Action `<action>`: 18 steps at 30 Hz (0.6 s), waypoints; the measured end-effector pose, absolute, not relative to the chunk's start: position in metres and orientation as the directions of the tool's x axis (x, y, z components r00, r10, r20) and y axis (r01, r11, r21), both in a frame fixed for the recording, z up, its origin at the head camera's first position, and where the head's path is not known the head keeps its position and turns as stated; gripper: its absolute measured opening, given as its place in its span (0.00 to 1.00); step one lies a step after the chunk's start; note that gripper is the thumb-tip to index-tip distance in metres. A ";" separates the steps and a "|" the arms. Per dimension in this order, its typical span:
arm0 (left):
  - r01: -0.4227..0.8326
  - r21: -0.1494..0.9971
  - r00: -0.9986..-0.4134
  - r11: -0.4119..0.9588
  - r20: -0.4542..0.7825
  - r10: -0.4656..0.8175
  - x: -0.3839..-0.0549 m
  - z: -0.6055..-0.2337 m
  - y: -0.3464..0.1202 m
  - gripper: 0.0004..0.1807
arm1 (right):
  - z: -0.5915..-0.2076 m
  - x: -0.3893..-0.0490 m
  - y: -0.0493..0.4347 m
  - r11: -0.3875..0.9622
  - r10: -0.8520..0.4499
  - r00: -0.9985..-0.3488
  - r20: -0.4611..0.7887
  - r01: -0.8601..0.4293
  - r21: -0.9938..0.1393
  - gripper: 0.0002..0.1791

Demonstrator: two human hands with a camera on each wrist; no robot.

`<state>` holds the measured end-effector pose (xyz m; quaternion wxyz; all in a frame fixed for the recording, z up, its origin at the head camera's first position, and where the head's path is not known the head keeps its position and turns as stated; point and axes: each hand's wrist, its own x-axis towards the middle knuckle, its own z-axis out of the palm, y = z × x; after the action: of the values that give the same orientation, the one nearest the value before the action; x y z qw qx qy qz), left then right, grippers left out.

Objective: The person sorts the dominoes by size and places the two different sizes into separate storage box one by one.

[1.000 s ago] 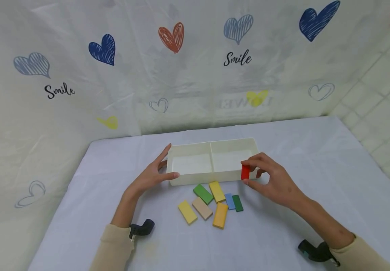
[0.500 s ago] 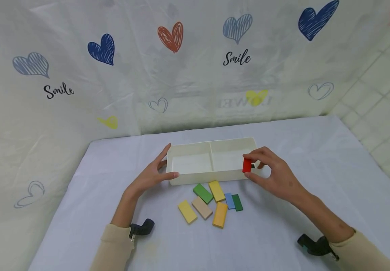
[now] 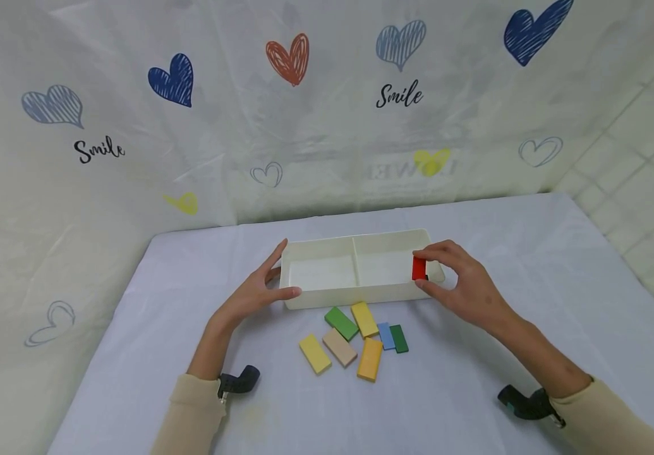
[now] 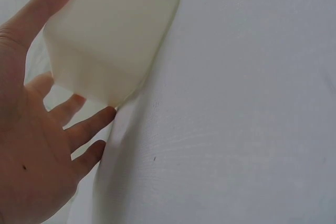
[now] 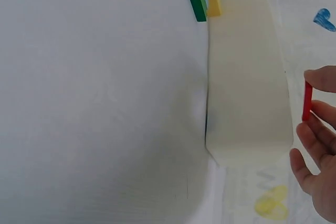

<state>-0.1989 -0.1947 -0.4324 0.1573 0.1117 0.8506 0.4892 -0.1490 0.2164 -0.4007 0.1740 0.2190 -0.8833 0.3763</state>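
My right hand point(image 3: 471, 284) pinches a small red block point(image 3: 419, 268) upright between thumb and fingertips. The block is above the front wall of the right compartment of a white two-compartment tray point(image 3: 355, 297). In the right wrist view the red block point(image 5: 307, 101) appears edge-on, gripped at its ends. A tiny dark patch shows beside it; what it is I cannot tell. My left hand point(image 3: 253, 294) rests on the tray's left end, thumb at the front corner. Its fingers look spread and mostly straight against the tray point(image 4: 105, 51) in the left wrist view.
In front of the tray lie a green block point(image 3: 341, 323), a tan block point(image 3: 340, 347), an orange block point(image 3: 369, 360), two yellow blocks point(image 3: 314, 354), a blue block point(image 3: 386, 336) and a dark green block point(image 3: 399, 339). A white cloth point(image 3: 281, 417) covers the table.
My right hand has lifted the red block slightly up and to the right, from in front of the tray's wall to above it. The left hand and the loose blocks stay put.
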 end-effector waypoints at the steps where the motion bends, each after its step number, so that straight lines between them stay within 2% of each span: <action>1: 0.036 0.867 -0.926 0.498 -0.159 0.343 -0.199 -0.433 -0.195 0.59 | -0.401 -0.149 0.216 0.618 -0.254 -0.844 0.473 -0.518 -0.592 0.27; 18: 0.031 0.866 -0.926 0.499 -0.162 0.340 -0.199 -0.433 -0.194 0.58 | -0.404 -0.159 0.219 0.650 -0.242 -0.871 0.429 -0.473 -0.594 0.26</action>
<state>-0.1988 -0.1944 -0.4330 0.1577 0.1090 0.8512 0.4886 -0.1593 0.2193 -0.4041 0.1575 0.1998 -0.8946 0.3673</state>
